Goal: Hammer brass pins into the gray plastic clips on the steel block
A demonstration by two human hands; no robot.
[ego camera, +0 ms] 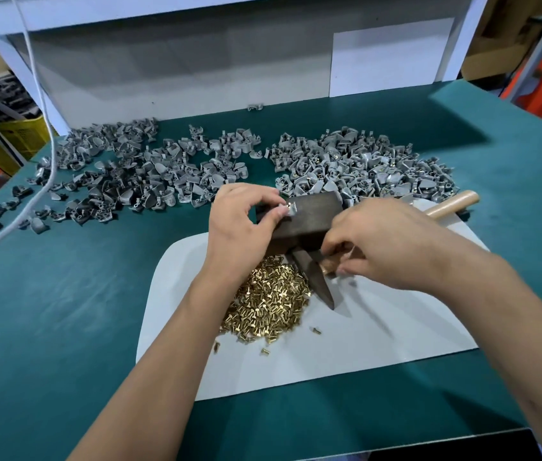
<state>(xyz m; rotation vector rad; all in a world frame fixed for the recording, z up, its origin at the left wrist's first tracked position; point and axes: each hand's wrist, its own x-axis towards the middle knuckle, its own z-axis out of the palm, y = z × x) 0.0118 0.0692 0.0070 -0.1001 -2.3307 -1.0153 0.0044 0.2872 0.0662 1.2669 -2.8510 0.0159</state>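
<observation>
Here left hand (241, 218) pinches gray clip (290, 208) on steel block (306, 216); no legible writing.

Bright, even overhead light, soft shadows, sharp centre, wide-angle bending at the edges.

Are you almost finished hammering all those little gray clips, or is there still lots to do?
Probably lots left. The right pile shows brass glints, so those clips look done. In hand: the left hand pinches one clip on the steel block, while the right hand holds the hammer low. Left: the big left pile shows no brass, and many brass pins wait.
</observation>
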